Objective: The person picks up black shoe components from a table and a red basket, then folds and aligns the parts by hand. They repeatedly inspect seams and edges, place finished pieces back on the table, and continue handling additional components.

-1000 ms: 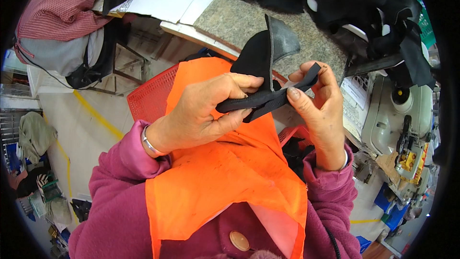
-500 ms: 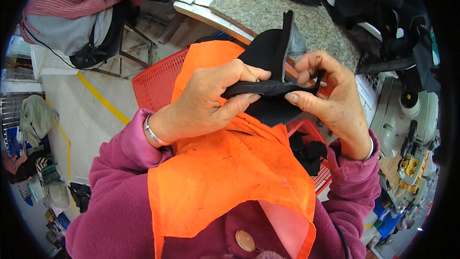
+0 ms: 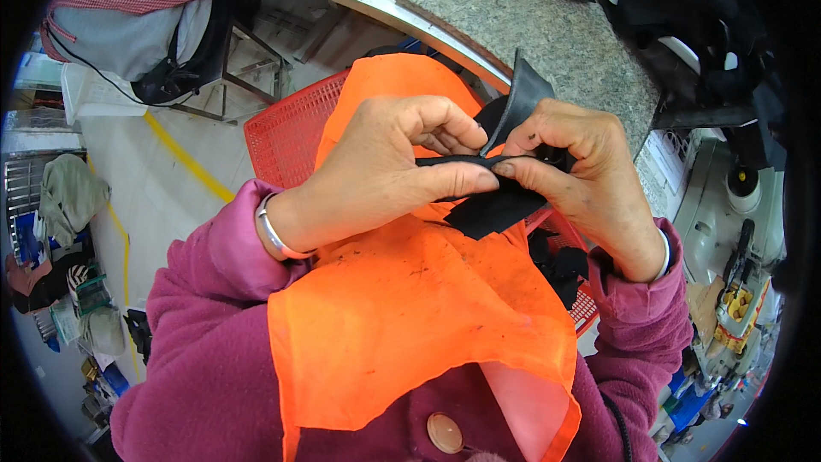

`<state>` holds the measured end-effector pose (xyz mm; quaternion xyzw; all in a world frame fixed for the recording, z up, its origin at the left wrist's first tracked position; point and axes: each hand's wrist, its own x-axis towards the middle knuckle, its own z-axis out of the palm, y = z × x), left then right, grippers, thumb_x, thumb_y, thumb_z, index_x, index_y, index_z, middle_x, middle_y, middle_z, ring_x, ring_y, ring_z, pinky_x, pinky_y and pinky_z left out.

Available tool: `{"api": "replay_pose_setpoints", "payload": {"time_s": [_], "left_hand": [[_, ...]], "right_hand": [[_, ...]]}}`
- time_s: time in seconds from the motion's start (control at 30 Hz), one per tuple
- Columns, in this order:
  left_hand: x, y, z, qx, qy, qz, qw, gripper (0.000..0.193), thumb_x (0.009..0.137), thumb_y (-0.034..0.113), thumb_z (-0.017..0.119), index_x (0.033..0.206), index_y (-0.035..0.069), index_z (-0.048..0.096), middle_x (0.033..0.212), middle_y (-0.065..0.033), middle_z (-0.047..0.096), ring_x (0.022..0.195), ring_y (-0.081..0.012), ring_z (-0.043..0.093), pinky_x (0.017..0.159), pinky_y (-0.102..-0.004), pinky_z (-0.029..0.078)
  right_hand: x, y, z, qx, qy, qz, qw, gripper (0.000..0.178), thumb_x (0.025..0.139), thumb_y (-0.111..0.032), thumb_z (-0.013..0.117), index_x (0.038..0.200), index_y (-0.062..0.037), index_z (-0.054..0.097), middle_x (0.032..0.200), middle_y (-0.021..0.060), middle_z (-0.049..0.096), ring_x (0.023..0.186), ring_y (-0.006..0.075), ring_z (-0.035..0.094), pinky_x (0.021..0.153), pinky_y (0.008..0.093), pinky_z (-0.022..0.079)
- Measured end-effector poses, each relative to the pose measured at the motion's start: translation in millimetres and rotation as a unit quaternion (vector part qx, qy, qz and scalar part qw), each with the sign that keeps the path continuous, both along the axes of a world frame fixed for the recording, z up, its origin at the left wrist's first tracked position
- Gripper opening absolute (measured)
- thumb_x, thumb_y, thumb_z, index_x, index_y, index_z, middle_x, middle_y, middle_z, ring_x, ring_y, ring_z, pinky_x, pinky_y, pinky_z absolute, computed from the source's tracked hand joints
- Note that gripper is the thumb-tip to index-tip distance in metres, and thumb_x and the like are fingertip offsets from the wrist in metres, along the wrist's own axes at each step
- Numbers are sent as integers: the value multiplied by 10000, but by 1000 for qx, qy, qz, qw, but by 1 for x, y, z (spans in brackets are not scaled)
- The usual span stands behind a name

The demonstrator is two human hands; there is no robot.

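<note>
A black sheet-like piece (image 3: 489,212) with a thick seamed edge is held up in front of my chest, over the orange cloth (image 3: 428,308) on my lap. My left hand (image 3: 385,154) pinches that edge between thumb and fingers from the left. Close beside it, my right hand (image 3: 581,171) pinches the same edge, the two thumb tips nearly meeting. One stiff flap of the piece stands up beyond my fingers, and another hangs below my thumbs. Curled fingers hide part of the edge.
A speckled stone worktop (image 3: 522,26) lies ahead, with a heap of black pieces (image 3: 710,26) at its right. Red plastic baskets (image 3: 278,141) stand below, one at right holding black scraps (image 3: 560,269). A sewing machine (image 3: 727,205) is at right, a stool (image 3: 244,77) at far left.
My hands have come closer together along the black piece's edge. Its upright flap has tilted right and sits lower, and my right fingers have closed in on the fold.
</note>
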<state>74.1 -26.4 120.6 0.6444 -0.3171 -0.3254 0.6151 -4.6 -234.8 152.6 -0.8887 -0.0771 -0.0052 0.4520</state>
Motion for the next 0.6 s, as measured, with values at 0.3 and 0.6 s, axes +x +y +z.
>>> {"api": "replay_pose_setpoints", "payload": {"time_s": [0.3, 0.6], "left_hand": [[-18, 11, -23, 98, 128, 91, 983, 232, 843, 40, 722, 1054, -41, 670, 918, -57, 702, 829, -87, 656, 762, -222, 534], [-21, 14, -38, 60, 156, 119, 979, 177, 872, 49, 671, 1011, -60, 683, 852, -56, 705, 742, -62, 640, 657, -203, 522]], "right_hand": [[16, 9, -35, -34, 9, 74, 997, 69, 772, 4, 708, 829, 26, 677, 709, 88, 628, 629, 172, 599, 572, 282, 443], [28, 16, -40, -30, 25, 77, 996, 85, 772, -4, 717, 806, 18, 643, 701, 80, 639, 630, 175, 614, 582, 277, 463]]}}
